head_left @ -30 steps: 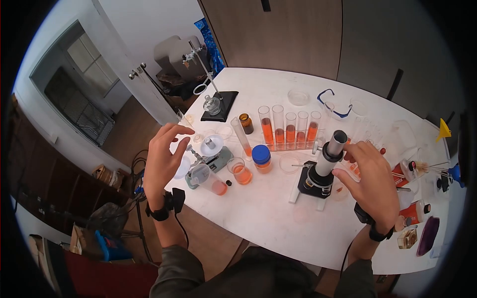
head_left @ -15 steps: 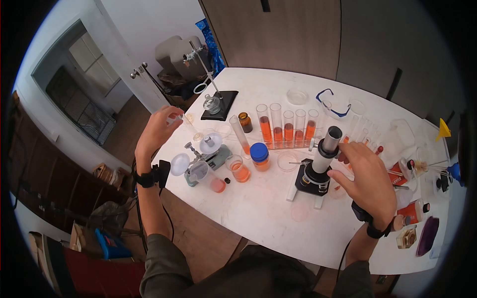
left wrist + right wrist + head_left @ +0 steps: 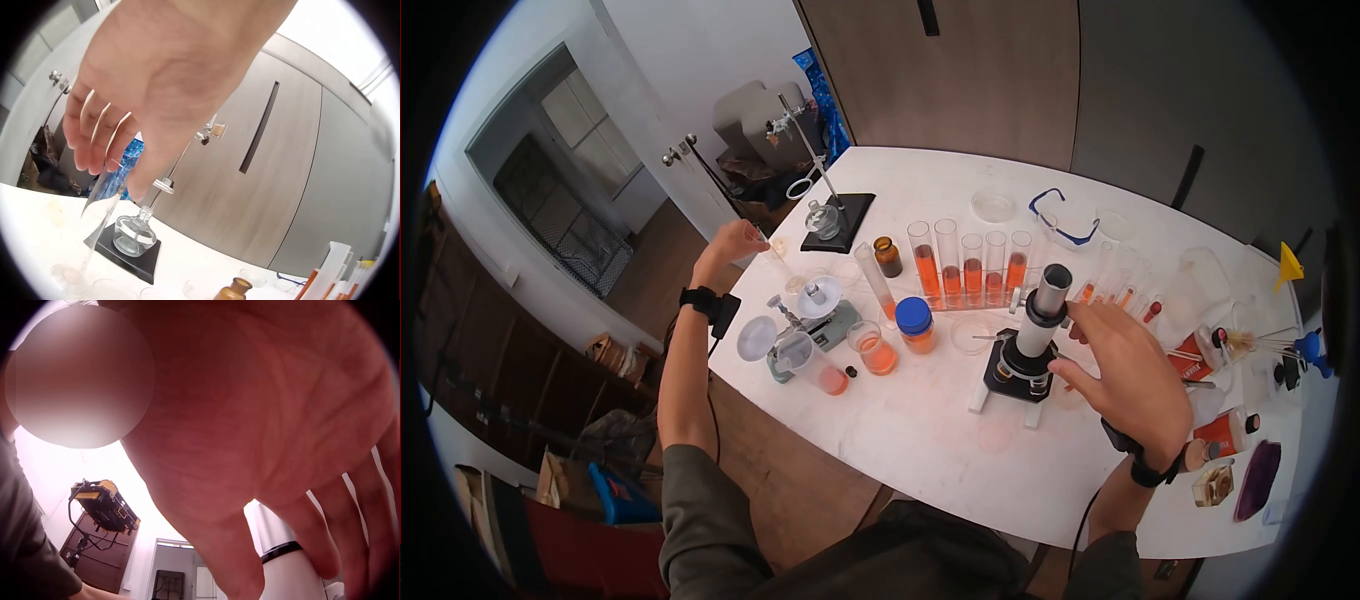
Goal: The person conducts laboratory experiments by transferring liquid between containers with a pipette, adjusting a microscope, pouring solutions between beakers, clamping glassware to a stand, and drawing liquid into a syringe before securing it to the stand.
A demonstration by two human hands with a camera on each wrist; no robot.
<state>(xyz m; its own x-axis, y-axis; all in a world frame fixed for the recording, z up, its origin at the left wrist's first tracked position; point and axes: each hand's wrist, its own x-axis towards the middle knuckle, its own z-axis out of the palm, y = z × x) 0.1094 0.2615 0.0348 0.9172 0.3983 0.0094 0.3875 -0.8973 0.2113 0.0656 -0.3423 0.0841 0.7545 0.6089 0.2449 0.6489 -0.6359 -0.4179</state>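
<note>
At the table's far left, my left hand [image 3: 738,241] holds the upper end of a clear graduated cylinder [image 3: 105,222] between thumb and curled fingers. Its round foot is low in the left wrist view. My right hand [image 3: 1135,375] is at the right side of the microscope [image 3: 1040,335], thumb low and fingers curled behind its tube. In the right wrist view the white tube [image 3: 290,575] shows between thumb and fingers; the fingertips are partly hidden. Beside the left hand are a balance scale [image 3: 830,325] and a glass flask [image 3: 134,236] on a black stand base.
Several test tubes [image 3: 972,270] of orange liquid stand in a rack at mid-table. In front are a blue-lidded jar [image 3: 915,330], a beaker [image 3: 873,352] and a tilted plastic cup [image 3: 812,365]. An amber bottle [image 3: 887,258] and blue-framed goggles [image 3: 1078,238] lie farther back.
My left hand has moved left and away from over the balance to the graduated cylinder, and its fingers have closed around the top. My right hand stays at the microscope.
</note>
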